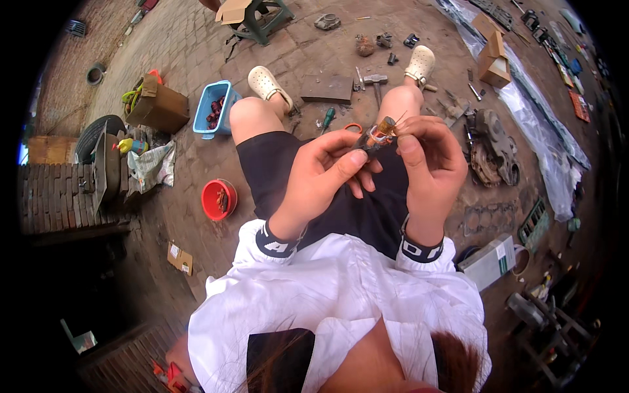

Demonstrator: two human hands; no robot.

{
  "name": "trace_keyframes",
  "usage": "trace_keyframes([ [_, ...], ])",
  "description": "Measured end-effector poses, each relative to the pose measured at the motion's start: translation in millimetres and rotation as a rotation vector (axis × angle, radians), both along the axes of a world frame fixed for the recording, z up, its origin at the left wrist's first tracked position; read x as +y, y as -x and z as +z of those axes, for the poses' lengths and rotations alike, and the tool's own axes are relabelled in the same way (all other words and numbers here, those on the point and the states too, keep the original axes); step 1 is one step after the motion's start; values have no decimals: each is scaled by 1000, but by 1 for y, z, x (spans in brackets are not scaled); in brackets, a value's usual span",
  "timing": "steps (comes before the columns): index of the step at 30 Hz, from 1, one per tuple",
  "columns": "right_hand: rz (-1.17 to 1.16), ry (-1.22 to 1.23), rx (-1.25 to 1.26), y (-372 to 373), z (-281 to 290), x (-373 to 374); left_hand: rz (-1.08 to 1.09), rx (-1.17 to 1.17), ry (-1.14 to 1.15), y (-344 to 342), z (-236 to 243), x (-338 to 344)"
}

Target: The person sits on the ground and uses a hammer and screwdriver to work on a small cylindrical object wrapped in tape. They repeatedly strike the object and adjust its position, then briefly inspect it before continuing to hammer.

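We sit on a low seat over a brick-paved floor point(190, 39), knees apart, and hold a small dark cylindrical part with an orange-brown tip point(377, 136) up between our two hands, above our lap and level with our right knee. Our left hand point(321, 171) has its grip closed around the dark lower body of the part, thumb laid across the front and fingers curled behind. Our right hand point(429, 157) has its grip pinched together on the upper, orange-brown end, thumb and forefinger meeting at the tip. A thin wire or bristle pokes out from that end; we cannot tell what it belongs to.

Just beyond the part, on the floor between our feet, lie a green-handled screwdriver point(327, 118), a flat dark metal plate point(327, 88) and a steel hammer with a grey head point(375, 80). Near our left knee stands a light blue plastic bin holding dark red pieces point(213, 108), beside it a brown cardboard box point(159, 105), and nearer us a round red plastic bowl point(219, 199). To our right rests a greasy dark metal engine casing point(495, 147), with a white and green carton point(490, 261) close to our right elbow.
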State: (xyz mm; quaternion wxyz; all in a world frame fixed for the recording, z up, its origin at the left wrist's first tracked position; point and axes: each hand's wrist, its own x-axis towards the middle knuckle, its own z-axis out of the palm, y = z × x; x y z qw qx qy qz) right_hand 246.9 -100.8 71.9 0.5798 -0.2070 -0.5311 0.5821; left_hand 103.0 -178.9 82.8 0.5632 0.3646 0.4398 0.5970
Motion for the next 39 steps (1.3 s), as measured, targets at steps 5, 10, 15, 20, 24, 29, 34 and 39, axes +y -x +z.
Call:
trace_keyframes([
  [5, -248, -235, -192, 8, 6, 1, 169, 139, 3, 2, -5, 4],
  [10, -243, -167, -310, 21, -4, 17, 286, 712, -233, 28, -21, 4],
  [15, -81, 169, -213, 45, -23, 30, 349, 704, -354, 49, -32, -1],
  [20, -52, 147, -295, 63, -29, 28, 462, 705, -369, 65, -45, -3],
  [24, -310, -296, -546, 85, -22, 28, 453, -6, -106, 71, -45, -4],
  [29, -91, -382, -599, 105, -28, 19, 368, 93, 10, 90, -57, 0],
  [34, -4, -393, -757, 113, -51, 25, 373, 94, 23, 91, -66, 0],
  [39, 176, -384, -1012, 105, -49, 31, 491, 457, 1, 95, -85, 7],
])
